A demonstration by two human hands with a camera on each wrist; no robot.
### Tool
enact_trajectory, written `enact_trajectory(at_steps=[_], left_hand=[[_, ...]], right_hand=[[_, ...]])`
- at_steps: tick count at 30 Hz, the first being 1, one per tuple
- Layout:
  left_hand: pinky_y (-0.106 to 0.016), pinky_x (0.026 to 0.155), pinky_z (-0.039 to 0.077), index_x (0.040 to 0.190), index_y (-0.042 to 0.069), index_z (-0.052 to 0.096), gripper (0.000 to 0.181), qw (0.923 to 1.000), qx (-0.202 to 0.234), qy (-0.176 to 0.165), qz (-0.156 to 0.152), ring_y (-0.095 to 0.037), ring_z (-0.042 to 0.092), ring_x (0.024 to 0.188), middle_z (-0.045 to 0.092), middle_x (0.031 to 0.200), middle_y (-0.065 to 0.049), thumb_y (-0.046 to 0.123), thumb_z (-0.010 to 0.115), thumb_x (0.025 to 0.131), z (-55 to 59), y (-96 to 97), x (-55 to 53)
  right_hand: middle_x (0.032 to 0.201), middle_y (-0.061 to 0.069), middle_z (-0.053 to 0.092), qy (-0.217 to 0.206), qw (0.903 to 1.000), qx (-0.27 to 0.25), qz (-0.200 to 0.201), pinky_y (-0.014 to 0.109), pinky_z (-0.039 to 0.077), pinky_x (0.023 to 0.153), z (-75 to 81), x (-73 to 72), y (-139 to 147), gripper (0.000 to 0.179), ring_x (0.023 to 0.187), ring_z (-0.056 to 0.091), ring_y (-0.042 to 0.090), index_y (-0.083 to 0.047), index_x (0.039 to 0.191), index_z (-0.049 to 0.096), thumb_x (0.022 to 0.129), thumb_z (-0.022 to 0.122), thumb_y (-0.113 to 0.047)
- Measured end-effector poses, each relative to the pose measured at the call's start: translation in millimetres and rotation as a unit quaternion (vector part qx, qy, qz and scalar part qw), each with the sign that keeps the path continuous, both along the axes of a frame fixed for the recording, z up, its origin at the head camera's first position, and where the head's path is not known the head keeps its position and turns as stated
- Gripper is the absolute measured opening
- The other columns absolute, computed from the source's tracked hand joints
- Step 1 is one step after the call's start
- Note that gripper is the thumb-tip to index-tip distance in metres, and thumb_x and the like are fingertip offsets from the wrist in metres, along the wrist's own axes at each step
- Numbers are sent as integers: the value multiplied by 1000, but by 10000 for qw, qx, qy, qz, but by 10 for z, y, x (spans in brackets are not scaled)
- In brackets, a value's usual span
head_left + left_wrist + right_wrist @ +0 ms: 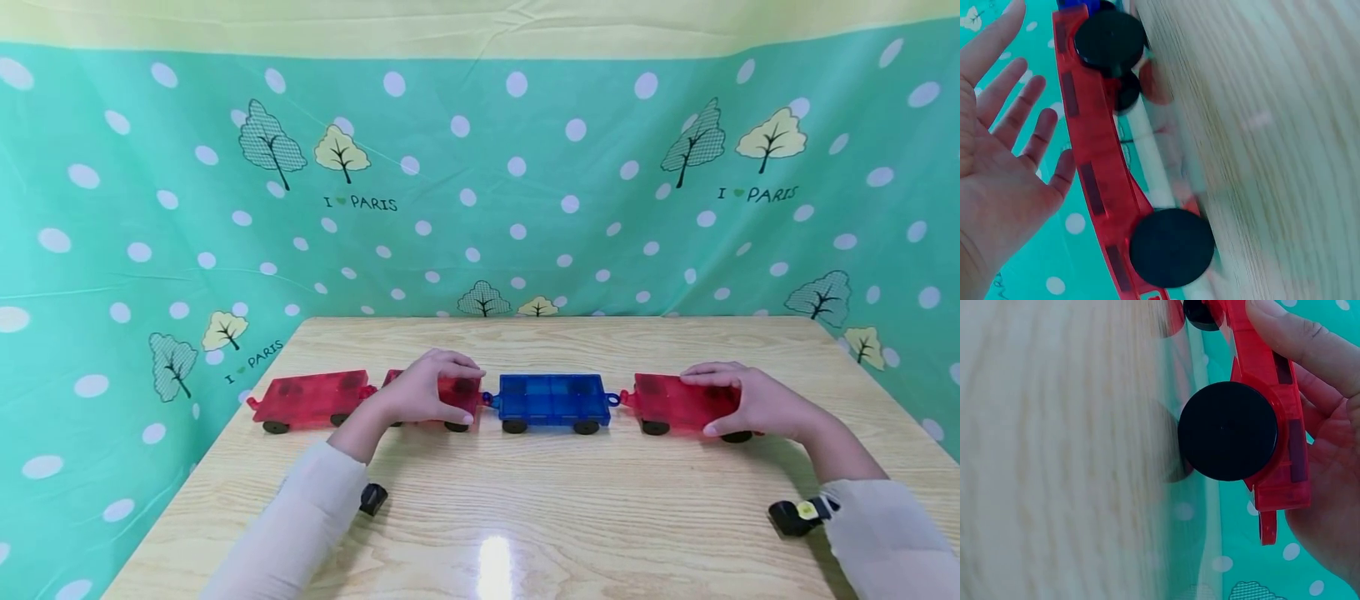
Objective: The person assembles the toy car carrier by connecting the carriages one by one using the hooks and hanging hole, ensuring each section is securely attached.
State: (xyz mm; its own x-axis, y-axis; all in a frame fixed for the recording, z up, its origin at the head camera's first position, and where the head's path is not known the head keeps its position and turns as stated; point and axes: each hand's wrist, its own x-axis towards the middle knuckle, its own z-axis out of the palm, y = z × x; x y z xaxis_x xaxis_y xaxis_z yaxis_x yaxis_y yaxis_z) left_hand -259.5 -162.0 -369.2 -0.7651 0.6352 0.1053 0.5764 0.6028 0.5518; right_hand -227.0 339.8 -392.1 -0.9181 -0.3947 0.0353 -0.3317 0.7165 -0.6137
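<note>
A row of toy train cars stands on the wooden table: a red car [311, 400] at the far left, a second red car [457, 392], a blue car [555, 400] and a red car [667, 404] at the right. My left hand [420, 387] hovers over the second red car, partly hiding it; the left wrist view shows its fingers [1041, 134] spread and nearly straight. With thumb in front and fingers behind, my right hand [757, 404] grips the right red car. Its red hitch meets the blue car's ring [614, 400]; whether they are linked I cannot tell.
Behind the wooden table [525, 492] hangs a green dotted cloth [517, 208] printed with trees. A black device [795, 515] is strapped at the right wrist, and another black device [372, 498] shows by the left sleeve.
</note>
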Motion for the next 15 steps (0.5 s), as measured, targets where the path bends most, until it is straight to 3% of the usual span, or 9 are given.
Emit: enact_trajectory(at_steps=[6,11,15], left_hand=[[-48,101,41,128,15,67,58,9995,311,-38,22,-20,41,128,54,132,4,26,86,75,4,126,64],[-47,99,43,123,12,69,51,9981,612,49,45,-18,44,124,56,127,5,25,85,77,0,214,104],[-48,100,43,123,9,68,50,9950,1000,-87,25,-19,46,123,56,125,3,24,84,78,9,286,138]], right_hand=[[138,23,46,7,10000,58,20,35,52,78,16,2,1,73,123,38,45,-6,133,61,69,89,-29],[139,23,46,-26,10000,67,26,36,52,78,23,4,2,73,123,38,45,-6,133,61,69,88,-30],[139,22,46,-47,10000,71,47,36,52,80,19,1,7,73,123,38,45,-7,133,61,70,88,-31]])
